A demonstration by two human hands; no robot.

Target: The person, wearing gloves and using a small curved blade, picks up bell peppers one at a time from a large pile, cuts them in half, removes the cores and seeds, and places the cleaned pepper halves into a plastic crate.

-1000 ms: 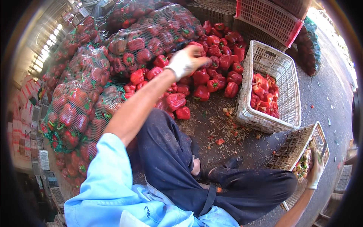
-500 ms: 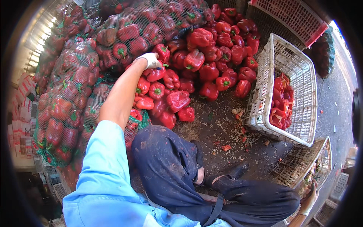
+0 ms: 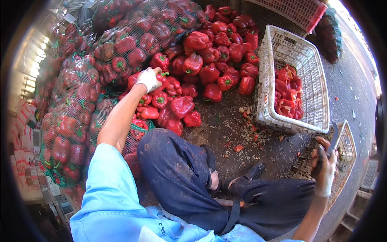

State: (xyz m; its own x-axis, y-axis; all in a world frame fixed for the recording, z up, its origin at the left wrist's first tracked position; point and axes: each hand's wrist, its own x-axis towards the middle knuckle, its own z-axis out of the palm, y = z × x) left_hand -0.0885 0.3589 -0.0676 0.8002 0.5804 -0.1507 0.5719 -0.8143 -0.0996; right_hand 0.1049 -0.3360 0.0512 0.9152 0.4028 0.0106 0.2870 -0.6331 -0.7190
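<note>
My left hand [image 3: 148, 79], in a white glove, reaches out to the loose pile of red bell peppers [image 3: 209, 60] on the ground and closes over one red pepper [image 3: 162, 78] at the pile's left side. My right hand [image 3: 325, 164], also gloved, is at the lower right and grips a dark curved knife [image 3: 331, 141] with its blade pointing up. It hovers over a low wire crate [image 3: 347, 150]. My legs in dark trousers are crossed between the two hands.
Mesh sacks full of red peppers [image 3: 76, 105] are stacked along the left. A white plastic basket [image 3: 269, 97] holding cut pepper pieces stands at the right of the pile. A red crate [image 3: 298, 10] sits at the top. Seeds and scraps litter the dark ground.
My left hand has moved from the pile's top down to its left side and settled on a pepper. My right hand has risen into view with the knife.
</note>
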